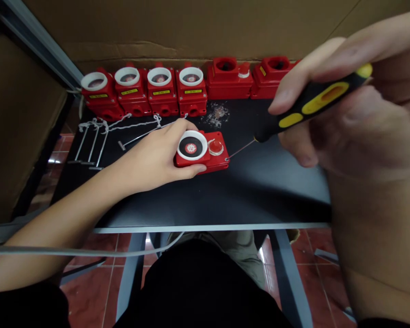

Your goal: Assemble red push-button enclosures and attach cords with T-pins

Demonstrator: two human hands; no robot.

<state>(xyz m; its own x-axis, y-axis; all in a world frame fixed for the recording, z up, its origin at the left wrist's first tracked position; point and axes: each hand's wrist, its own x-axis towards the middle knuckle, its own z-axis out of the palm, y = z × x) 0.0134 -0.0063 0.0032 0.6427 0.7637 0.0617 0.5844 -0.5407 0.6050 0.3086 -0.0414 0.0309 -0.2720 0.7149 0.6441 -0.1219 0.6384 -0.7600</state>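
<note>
A red box-shaped device (217,161) with a white ring around a dark round face and a red cap beside it lies on the black table. My left hand (160,157) is closed around its left end, thumb along the near side and fingers over the far side. My right hand (355,105) grips the black and yellow handle of a screwdriver (314,105). The thin shaft slants down to the left, and its tip meets a screw at the right corner of the red device.
Several similar red devices (164,98) stand in a row along the cardboard wall (191,27). Small metal T-shaped rods (94,146) with white strings lie at the left. White shavings (217,115) are scattered behind the held device. The table (205,209) has a pale front edge.
</note>
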